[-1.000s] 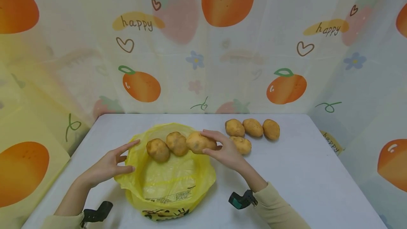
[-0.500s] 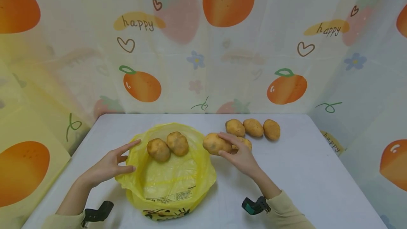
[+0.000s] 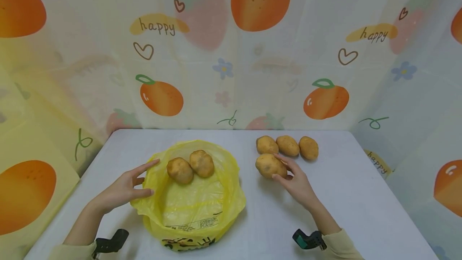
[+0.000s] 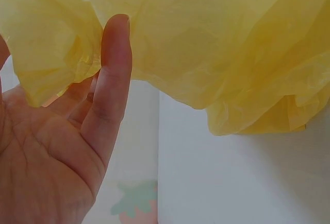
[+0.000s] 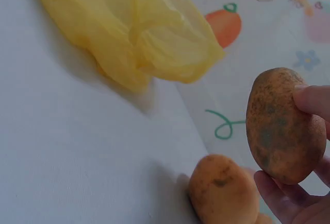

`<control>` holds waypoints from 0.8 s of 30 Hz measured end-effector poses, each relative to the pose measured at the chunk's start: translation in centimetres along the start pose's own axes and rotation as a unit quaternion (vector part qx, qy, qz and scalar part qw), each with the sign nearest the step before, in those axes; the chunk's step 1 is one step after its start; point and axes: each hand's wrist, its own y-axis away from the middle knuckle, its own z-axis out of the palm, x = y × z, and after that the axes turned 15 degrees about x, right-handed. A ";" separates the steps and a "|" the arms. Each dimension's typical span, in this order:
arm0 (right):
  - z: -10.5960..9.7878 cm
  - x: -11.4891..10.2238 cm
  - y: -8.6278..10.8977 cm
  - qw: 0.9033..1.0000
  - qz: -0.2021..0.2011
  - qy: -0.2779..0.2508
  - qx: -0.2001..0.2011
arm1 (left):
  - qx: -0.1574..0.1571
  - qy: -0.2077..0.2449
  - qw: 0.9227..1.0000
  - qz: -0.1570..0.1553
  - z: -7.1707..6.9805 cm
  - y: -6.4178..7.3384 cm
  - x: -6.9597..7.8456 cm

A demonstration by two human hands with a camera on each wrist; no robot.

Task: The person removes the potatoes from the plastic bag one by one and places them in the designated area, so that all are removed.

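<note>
In the head view I get soft light and a faint shadow on the table (image 3: 346,208) below the grip of the right hand (image 3: 298,181). My wrist views look dimmer; the yellow bag (image 5: 118,23) left of that grip casts a blurred shadow.

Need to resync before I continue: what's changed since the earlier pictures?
The right hand has carried its potato rightward, from over the right rim of the bag to in front of the row of three; a fourth loose one is now hidden from the head view. No grip was made or released. Unchanged: left hand at the bag's left rim, two potatoes inside.
</note>
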 end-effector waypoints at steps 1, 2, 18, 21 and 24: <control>-0.2 0.3 0.0 1.000 0.002 0.001 0.003 | 0.001 -0.001 1.000 0.000 0.0 0.0 0.0; -0.5 0.5 0.0 1.000 0.005 0.002 0.005 | 0.001 -0.002 1.000 0.001 0.0 0.0 0.0; -3.3 3.2 -0.7 0.995 0.051 0.052 0.061 | 0.000 -0.008 1.000 0.009 0.2 0.1 0.5; -3.8 3.7 -1.0 0.993 0.061 0.074 0.068 | -0.004 -0.002 1.000 0.014 0.2 0.1 0.6; -4.0 4.2 -1.3 0.991 0.076 0.086 0.074 | -0.005 0.005 1.000 0.012 0.2 0.2 0.7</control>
